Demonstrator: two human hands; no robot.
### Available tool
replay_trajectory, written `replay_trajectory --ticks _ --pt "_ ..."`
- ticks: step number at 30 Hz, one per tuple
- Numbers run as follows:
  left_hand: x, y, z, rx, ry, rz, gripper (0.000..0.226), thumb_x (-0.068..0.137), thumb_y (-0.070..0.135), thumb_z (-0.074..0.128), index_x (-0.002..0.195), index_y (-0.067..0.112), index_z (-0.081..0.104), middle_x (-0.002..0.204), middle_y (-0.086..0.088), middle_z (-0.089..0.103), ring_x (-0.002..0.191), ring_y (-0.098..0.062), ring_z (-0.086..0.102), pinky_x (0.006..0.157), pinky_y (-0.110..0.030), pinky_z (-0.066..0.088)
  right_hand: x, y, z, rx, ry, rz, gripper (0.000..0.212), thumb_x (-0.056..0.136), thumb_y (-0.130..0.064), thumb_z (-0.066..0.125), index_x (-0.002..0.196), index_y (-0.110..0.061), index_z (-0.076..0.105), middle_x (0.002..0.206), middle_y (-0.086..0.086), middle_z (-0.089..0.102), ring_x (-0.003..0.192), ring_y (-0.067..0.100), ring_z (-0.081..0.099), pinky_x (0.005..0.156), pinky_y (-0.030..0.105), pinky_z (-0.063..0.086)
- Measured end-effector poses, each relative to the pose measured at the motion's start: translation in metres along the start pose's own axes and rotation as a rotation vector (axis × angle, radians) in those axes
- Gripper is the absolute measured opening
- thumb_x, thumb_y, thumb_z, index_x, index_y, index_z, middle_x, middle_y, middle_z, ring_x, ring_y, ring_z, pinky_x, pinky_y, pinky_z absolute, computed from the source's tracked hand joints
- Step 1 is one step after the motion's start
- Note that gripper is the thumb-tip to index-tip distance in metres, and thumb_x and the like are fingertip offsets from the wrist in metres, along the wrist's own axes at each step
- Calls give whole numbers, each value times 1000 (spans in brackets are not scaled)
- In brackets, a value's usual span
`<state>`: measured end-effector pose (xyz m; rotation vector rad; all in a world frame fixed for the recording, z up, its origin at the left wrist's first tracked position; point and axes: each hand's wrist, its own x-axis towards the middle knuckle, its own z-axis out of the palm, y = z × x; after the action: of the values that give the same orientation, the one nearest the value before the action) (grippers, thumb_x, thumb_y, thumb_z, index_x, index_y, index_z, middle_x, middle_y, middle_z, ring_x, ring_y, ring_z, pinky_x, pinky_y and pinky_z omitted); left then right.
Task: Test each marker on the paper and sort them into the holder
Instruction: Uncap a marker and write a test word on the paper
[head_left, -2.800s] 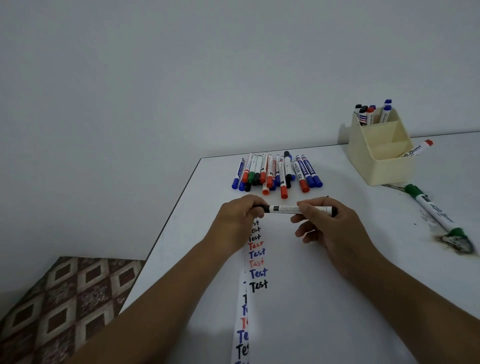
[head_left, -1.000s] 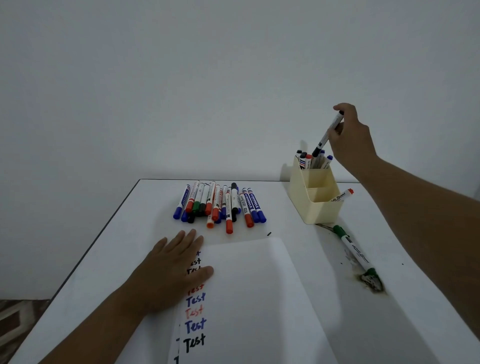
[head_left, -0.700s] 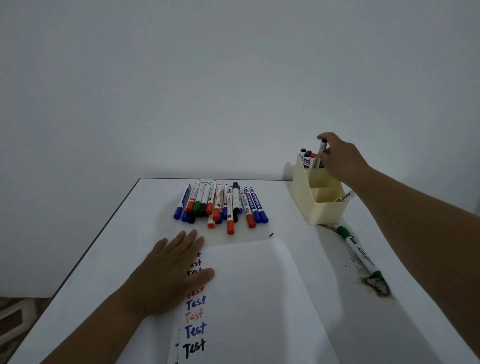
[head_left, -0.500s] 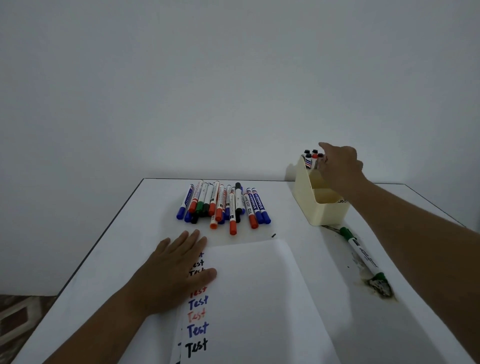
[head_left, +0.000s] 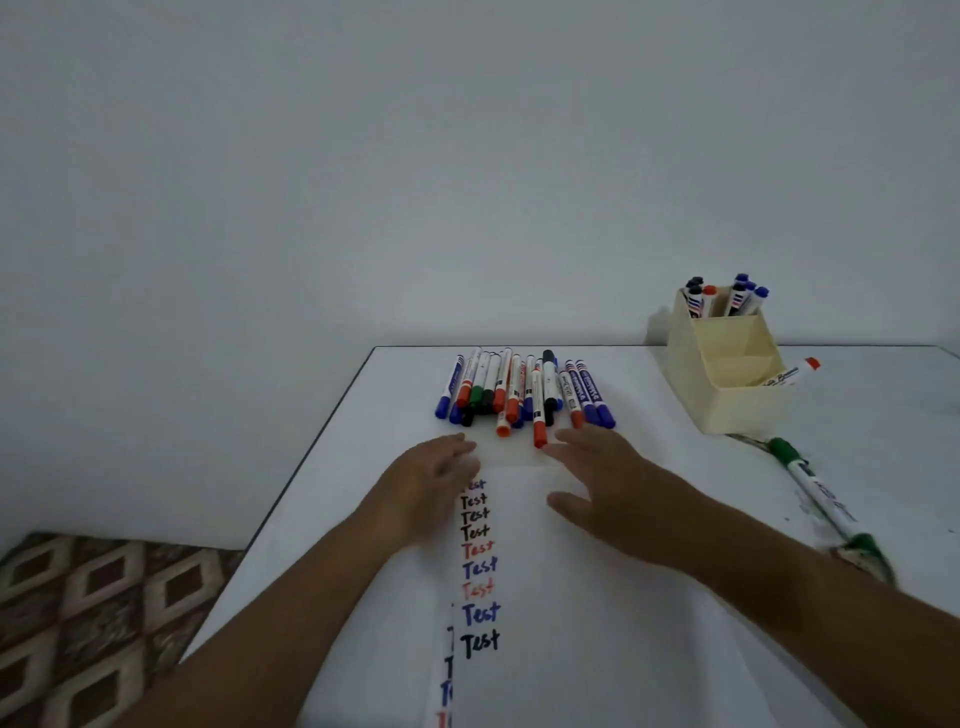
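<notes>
**Both Hands Empty, Positioned to Select the Next Marker**

The left hand (head_left: 423, 491) lies on the left edge of the white sheet of paper (head_left: 571, 597), fingers straight and loosely spread; in all likelihood this pins the sheet against sliding. The right hand (head_left: 602, 483) hovers or rests at the sheet's far edge, fingers extended and holding nothing. Contact with the paper cannot be determined.

Just beyond both sets of fingertips lies the row of untested white-barrelled markers with coloured caps (head_left: 524, 389), placed side by side with caps toward the hands, presumably for quick pick-up. Roughly fifteen are present; overlap prevents an exact count. The nearest cap, red, sits between the two hands.

Far to the right of the right hand stands the cream plastic tiered holder (head_left: 727, 405). Its rear compartment contains about six upright sorted markers (head_left: 724, 296); the front compartments appear empty. A red-capped marker (head_left: 792, 371) lies behind the holder's right side. A green-capped marker (head_left: 821, 499) lies on the white table (head_left: 883, 441) right of the right forearm, beside a dark stain.

Nine "Test" marks (head_left: 479, 564) are fully legible between the forearms.
</notes>
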<state>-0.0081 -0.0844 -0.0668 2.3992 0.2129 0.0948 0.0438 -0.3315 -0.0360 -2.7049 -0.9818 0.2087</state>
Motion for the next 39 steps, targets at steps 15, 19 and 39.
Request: replay_trajectory --ticks 15,19,39 --pt "75 -13 -34 557 200 -19 24 95 32 40 98 27 64 101 2 70 94 -22 62 80 -35 53 -10 -2 36 -100 -85 -3 69 104 -60 26 162 -28 9 171 -2 2 157 20 -1 125 40 -1" --pt "71 -16 -31 569 353 -66 29 93 46 53 90 17 51 82 2 57 79 -21 56 66 -34 46 -10 -3 37 -111 -86 -3 69 104 -60 26 162 -27 10 171 -1 3 157 21 0 125 41 -1" --pt "-15 25 -16 -251 308 232 12 106 25 41 108 24 53 84 2 59 74 -14 53 69 -31 45 2 -36 -6 492 219 10 86 89 -55 69 158 -29 24 161 -7 33 142 17 40 113 40 40"
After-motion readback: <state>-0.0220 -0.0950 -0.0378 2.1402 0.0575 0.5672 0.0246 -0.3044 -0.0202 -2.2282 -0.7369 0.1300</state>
